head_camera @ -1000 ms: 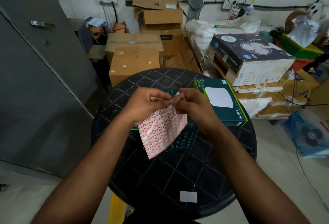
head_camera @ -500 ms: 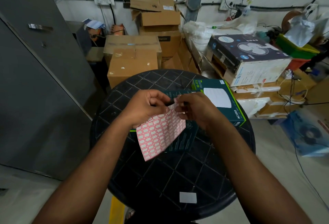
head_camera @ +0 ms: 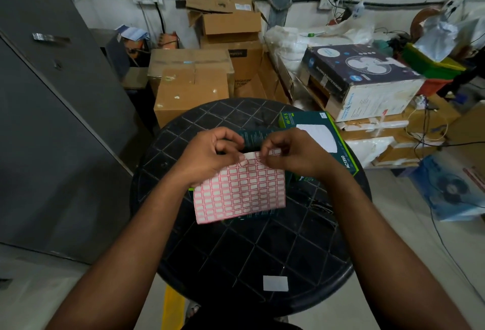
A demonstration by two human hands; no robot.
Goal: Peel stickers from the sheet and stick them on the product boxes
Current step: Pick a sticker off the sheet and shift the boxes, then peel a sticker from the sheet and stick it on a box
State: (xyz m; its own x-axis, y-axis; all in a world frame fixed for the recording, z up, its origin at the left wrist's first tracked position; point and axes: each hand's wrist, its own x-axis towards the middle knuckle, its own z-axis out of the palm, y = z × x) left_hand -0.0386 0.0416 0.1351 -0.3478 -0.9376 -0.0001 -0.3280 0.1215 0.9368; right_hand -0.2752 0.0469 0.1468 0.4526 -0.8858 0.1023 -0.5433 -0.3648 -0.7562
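The sticker sheet (head_camera: 240,190) is a flexible rectangular paper sheet printed with a grid of small white labels bordered in red. It is held above the round black table (head_camera: 262,251), whose plastic top is moulded in a raised diamond lattice. The left hand (head_camera: 210,157) grips the sheet's upper left edge with curled fingers, thumb on top. The right hand (head_camera: 294,152) pinches the sheet's upper edge between thumb and forefinger, at a label partly lifted from the backing; whether the pinch is on that label or on the sheet cannot be told.

Two product boxes lie on the table beneath the hands. The green-edged box (head_camera: 319,132), flat and rectangular, carries a white panel on its lid and sits at the table's right rim. A dark teal box (head_camera: 259,136) lies just beside it, mostly hidden by the sheet. A small white rectangular label (head_camera: 275,283) lies flat near the table's front edge. Brown corrugated cartons (head_camera: 191,88) stand behind the table.
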